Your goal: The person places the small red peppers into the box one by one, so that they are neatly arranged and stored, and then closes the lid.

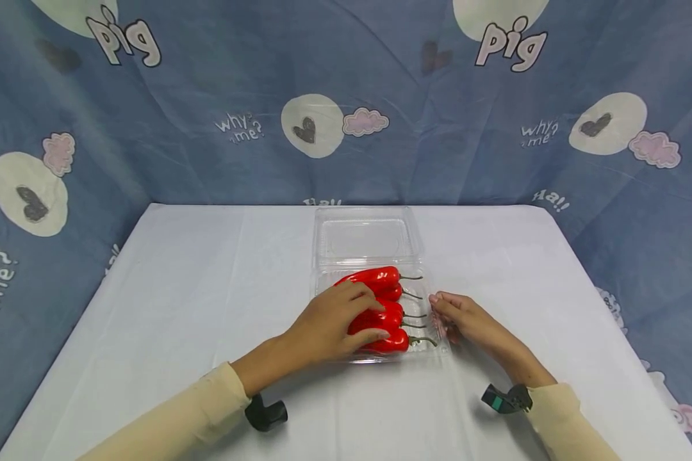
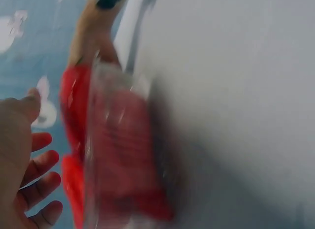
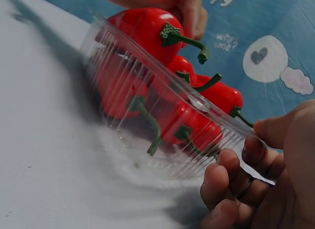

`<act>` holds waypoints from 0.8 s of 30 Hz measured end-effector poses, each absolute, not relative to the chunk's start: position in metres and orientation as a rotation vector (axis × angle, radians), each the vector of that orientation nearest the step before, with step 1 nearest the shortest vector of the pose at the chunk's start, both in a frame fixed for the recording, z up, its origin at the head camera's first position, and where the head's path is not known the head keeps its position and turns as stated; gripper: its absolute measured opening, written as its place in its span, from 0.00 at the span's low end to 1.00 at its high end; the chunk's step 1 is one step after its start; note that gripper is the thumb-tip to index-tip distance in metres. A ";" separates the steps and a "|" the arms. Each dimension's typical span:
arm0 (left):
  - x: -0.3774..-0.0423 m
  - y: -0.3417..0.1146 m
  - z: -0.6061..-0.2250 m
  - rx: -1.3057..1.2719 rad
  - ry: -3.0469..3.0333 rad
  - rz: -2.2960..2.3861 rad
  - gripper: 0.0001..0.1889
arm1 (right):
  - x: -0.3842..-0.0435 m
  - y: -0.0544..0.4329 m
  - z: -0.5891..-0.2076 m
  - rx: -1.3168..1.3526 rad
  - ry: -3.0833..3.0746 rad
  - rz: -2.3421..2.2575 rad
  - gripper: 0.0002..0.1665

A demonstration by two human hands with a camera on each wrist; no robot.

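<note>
A clear plastic clamshell container (image 1: 330,282) lies on the table with its lid (image 1: 366,238) folded back behind it. Several red peppers (image 3: 147,34) with green stems fill its base, stems toward the right side. Over the peppers is my left hand (image 1: 331,320), its fingers spread and loosely bent. In the left wrist view those fingers (image 2: 42,187) stand beside the peppers, not wrapped around any. At the container's right side, my right hand (image 1: 467,320) pinches the rim between thumb (image 3: 273,130) and forefinger, the other fingers curled below it.
A white cloth covers the table (image 1: 207,269). Behind and along the sides hangs a blue printed curtain (image 1: 225,77). A black camera mount (image 1: 265,413) sits at the left wrist and another (image 1: 507,398) at the right.
</note>
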State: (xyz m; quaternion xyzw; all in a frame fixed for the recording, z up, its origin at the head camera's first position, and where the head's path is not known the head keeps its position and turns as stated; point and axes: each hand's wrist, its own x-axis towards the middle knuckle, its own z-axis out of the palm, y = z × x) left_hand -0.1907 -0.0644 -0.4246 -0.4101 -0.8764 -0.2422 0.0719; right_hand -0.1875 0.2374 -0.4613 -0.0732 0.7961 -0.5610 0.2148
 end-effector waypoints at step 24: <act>-0.312 -0.136 -0.437 -0.270 -2.930 -1.264 0.24 | -0.146 0.242 -0.448 -0.198 2.093 -1.440 0.35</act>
